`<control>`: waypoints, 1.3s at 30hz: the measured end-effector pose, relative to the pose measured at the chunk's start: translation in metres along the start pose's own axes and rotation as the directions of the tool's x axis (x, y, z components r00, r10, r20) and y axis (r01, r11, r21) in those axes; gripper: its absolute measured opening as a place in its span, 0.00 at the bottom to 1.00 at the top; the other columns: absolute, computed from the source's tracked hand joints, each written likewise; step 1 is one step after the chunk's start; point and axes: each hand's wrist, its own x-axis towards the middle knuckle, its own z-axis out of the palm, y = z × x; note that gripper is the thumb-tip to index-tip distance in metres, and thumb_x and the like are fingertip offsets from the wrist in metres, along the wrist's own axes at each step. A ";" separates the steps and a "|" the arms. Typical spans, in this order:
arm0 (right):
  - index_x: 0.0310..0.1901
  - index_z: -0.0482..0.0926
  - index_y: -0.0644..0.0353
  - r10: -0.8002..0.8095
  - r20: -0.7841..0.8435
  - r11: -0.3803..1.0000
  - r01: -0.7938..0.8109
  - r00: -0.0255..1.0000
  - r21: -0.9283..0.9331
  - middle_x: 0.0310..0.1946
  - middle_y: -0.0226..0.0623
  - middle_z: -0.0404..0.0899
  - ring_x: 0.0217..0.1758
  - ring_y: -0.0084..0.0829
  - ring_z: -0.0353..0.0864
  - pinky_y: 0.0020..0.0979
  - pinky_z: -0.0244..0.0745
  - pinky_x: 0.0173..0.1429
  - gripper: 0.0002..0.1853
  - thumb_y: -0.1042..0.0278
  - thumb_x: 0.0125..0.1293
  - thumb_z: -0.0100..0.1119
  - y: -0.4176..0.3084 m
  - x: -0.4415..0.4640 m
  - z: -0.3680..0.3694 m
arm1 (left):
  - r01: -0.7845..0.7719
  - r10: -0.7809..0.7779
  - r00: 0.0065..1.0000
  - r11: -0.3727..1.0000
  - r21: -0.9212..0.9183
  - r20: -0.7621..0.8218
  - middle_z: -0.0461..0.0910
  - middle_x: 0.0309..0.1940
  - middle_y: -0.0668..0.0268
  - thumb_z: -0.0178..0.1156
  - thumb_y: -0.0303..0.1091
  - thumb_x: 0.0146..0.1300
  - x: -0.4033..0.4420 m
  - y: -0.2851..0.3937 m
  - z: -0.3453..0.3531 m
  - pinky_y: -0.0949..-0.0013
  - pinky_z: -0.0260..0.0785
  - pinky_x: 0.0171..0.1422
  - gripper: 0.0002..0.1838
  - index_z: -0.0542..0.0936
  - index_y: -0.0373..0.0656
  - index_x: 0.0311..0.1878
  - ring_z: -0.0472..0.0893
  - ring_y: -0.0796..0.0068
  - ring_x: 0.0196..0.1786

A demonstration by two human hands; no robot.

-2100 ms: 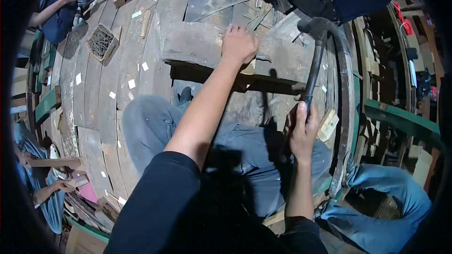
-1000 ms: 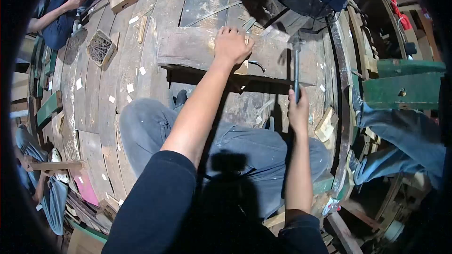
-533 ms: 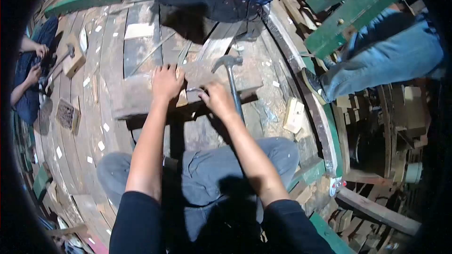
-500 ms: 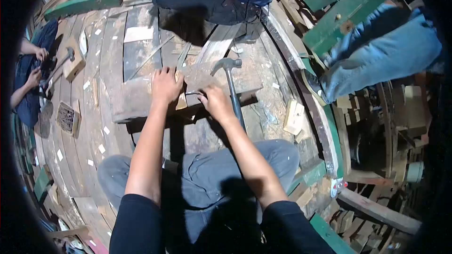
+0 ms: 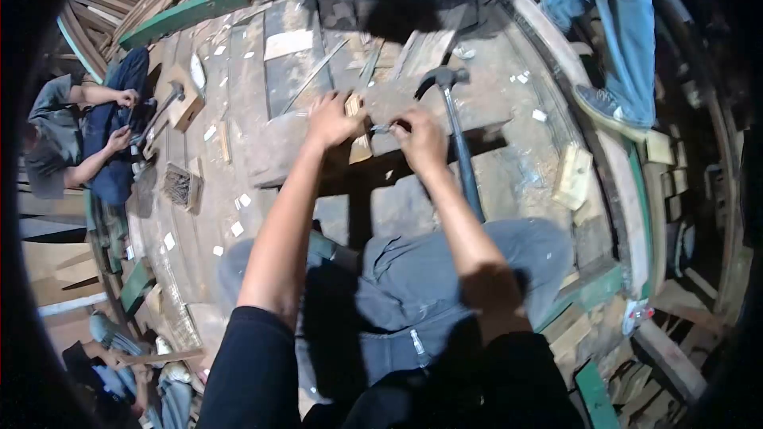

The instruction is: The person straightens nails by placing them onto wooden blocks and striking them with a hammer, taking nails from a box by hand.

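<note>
My left hand [image 5: 330,121] is closed on a small light wood piece [image 5: 360,148], pressing it against a thick wooden beam [image 5: 270,151]. In a pinch, my right hand [image 5: 423,141] has a small metal piece [image 5: 380,129] that points toward the wood piece; its exact kind is too small to make out. Just right of that hand lies a claw hammer [image 5: 461,147], its head on the beam and its dark handle running toward my knee.
A box of nails [image 5: 183,186] sits to the left, near a co-worker [image 5: 95,139] with a second hammer [image 5: 163,115] close by. A pale wood block [image 5: 572,177] lies at right. Another person's shoe [image 5: 610,110] rests by the curved side rail [image 5: 588,71].
My view has swung left, so the scene sits farther right. The person in jeans at right now has a leg upright. Both my hands stay at the wood piece on the beam.
</note>
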 end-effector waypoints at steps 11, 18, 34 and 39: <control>0.39 0.87 0.50 -0.016 -0.025 0.999 0.015 1.000 -0.038 0.40 0.33 0.82 0.49 0.40 0.81 0.39 0.77 0.52 0.08 0.71 0.56 0.70 -0.009 -0.001 -0.003 | 0.065 -0.066 0.998 0.996 0.065 0.010 0.72 0.68 0.53 0.53 0.63 0.60 0.002 0.008 0.000 0.53 0.54 0.78 0.38 0.75 0.49 0.68 0.68 0.49 0.72; 0.42 0.87 0.55 -0.034 -0.047 0.999 0.033 0.998 -0.034 0.43 0.37 0.86 0.47 0.43 0.85 0.38 0.79 0.50 0.10 0.71 0.58 0.70 -0.004 0.003 -0.001 | 0.037 -0.040 0.996 0.998 0.042 0.080 0.68 0.70 0.43 0.57 0.59 0.63 0.001 0.006 -0.008 0.53 0.56 0.78 0.37 0.73 0.48 0.71 0.64 0.45 0.74; 0.43 0.88 0.48 0.019 0.044 0.996 -0.015 0.999 -0.090 0.44 0.31 0.85 0.49 0.39 0.85 0.38 0.79 0.51 0.09 0.68 0.59 0.69 -0.018 0.000 -0.007 | 0.084 -0.093 0.993 0.990 0.113 0.078 0.70 0.69 0.46 0.54 0.61 0.63 -0.003 0.024 -0.013 0.55 0.56 0.78 0.38 0.74 0.44 0.69 0.66 0.47 0.73; 0.53 0.83 0.54 -0.060 0.028 0.998 0.060 0.998 -0.021 0.50 0.44 0.83 0.54 0.46 0.82 0.39 0.77 0.57 0.19 0.67 0.59 0.70 -0.013 0.007 -0.019 | 0.091 -0.075 0.994 0.970 0.226 -0.080 0.77 0.63 0.53 0.50 0.61 0.66 -0.006 0.026 -0.003 0.54 0.62 0.73 0.33 0.79 0.50 0.65 0.73 0.53 0.68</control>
